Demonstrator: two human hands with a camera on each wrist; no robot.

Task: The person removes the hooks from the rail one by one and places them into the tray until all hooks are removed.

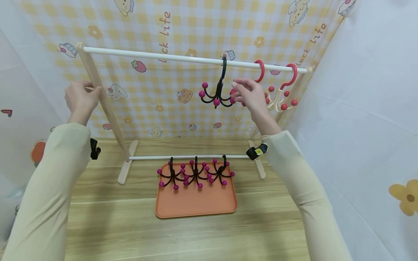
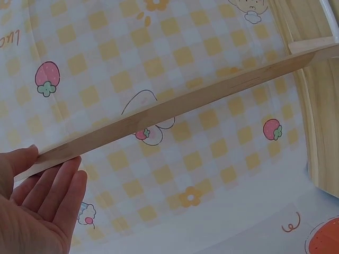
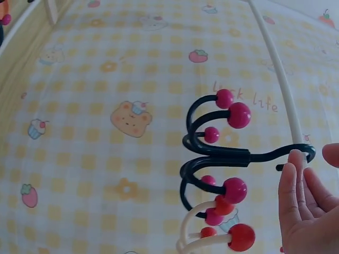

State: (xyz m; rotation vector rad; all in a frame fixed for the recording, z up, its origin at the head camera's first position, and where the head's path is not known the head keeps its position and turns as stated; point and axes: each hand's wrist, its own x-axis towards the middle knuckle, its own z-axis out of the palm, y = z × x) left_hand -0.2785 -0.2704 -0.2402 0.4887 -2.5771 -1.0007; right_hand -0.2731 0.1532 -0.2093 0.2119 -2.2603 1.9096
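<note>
A black hook hanger (image 1: 218, 88) with magenta balls hangs from the white top rail (image 1: 147, 55) of a rack. My right hand (image 1: 250, 95) is just to its right, fingers loosely extended with nothing held. In the right wrist view, the fingers of the right hand (image 3: 310, 203) are near the black hanger's hook (image 3: 296, 150), the thumb apart from them. With thumb and fingers, my left hand (image 1: 82, 98) holds the upper part of the rack's left wooden post (image 1: 106, 105); the left wrist view shows the same grip on the wooden post (image 2: 159, 114).
Two red-hooked hangers with cream arms, one of them the rightmost hanger (image 1: 289, 87), hang on the rail's right. Below, three black hangers, including the middle one (image 1: 196, 173), lie on an orange tray (image 1: 197, 206). A lower white bar (image 1: 147, 157) runs behind it.
</note>
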